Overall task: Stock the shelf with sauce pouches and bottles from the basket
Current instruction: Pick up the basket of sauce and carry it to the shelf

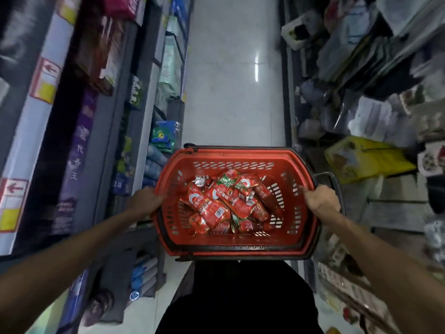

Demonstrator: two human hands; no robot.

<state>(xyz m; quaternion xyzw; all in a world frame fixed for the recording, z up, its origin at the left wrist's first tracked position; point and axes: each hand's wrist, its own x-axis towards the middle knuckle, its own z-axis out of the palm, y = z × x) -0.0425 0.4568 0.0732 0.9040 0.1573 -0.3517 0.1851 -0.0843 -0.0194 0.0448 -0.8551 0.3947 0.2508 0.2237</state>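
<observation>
Red plastic basket [231,157] was held over the aisle floor [231,80], between stocked shelves [142,75] at either side. Its left rim was held by the left grip [144,201], and its right rim was clasped by the right grip [321,201]. Red pouches [216,206] were heaped inside; bottles could not be told for certain.

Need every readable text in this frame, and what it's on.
"香王": purple pack, left side; the characters above it are blurred.
"C": big white letter on the red pouches in the basket; their small print is unreadable.
Arrows only, no legible words: red signs, left side.
Everything else: too blurred.
</observation>
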